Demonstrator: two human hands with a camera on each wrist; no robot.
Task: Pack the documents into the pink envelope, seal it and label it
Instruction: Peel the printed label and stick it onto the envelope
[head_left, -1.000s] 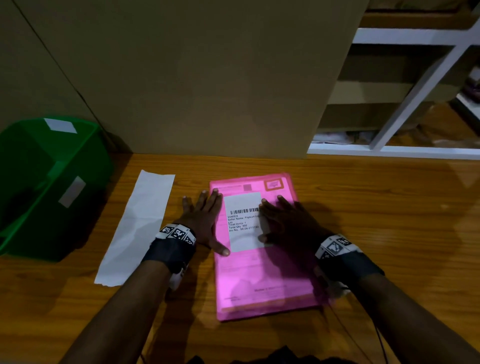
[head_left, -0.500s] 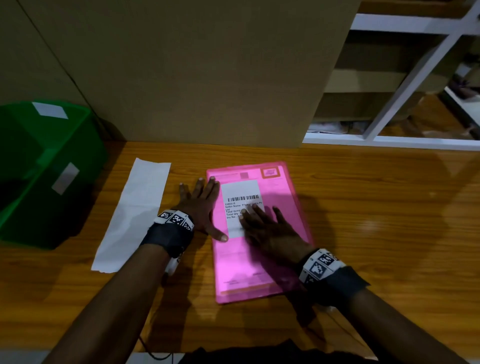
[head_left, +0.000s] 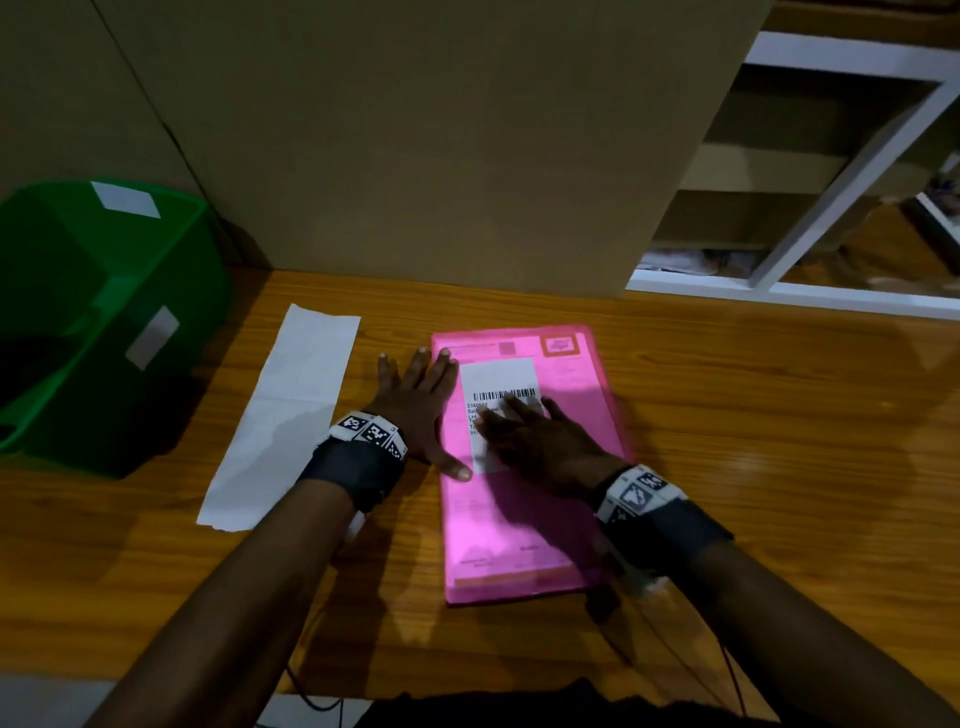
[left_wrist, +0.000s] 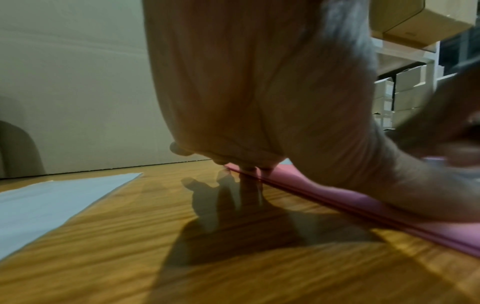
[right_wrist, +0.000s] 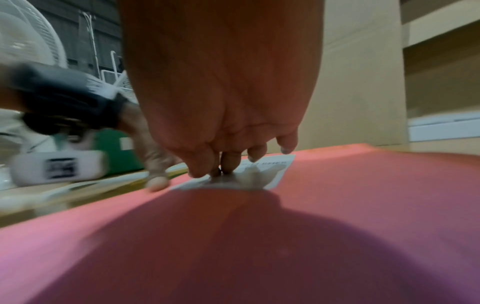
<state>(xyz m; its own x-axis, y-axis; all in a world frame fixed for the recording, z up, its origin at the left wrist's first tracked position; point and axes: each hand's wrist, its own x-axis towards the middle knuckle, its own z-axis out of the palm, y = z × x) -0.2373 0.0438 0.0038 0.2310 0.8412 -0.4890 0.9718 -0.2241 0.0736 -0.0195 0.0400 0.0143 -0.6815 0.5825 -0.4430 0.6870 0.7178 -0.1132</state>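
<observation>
The pink envelope (head_left: 524, 467) is seen lying flat on the wooden table (head_left: 753, 467), its long side running away from the person. It is thick, with straight edges, and faint print can be made out along its near end. A white shipping label (head_left: 498, 379) with a barcode and lines of small text is stuck on its far half, and an orange-framed mark is printed at the far right corner.

From the head view the whole layout is given: a long white paper strip (head_left: 291, 410) lies to the left of the envelope, well apart from it, and a green bin (head_left: 104, 322) stands further left, against a brown cardboard wall (head_left: 415, 145). In the left wrist view only the envelope's left edge (left_wrist: 363, 205) is shown, from low down, with the fingers' shadow cast on the wood. In the right wrist view the label (right_wrist: 270, 174) is seen close up, and a white fan (right_wrist: 28, 37), hidden from the head camera, is visible behind.

The left hand (head_left: 421, 405) is laid flat with fingers spread, mostly on the table beside the envelope's left edge, its thumb resting on the pink surface near the label's lower left corner. The right hand (head_left: 540, 441) is pressed flat on the label's lower part, fingers straight and slightly fanned, its outline blurred.
</observation>
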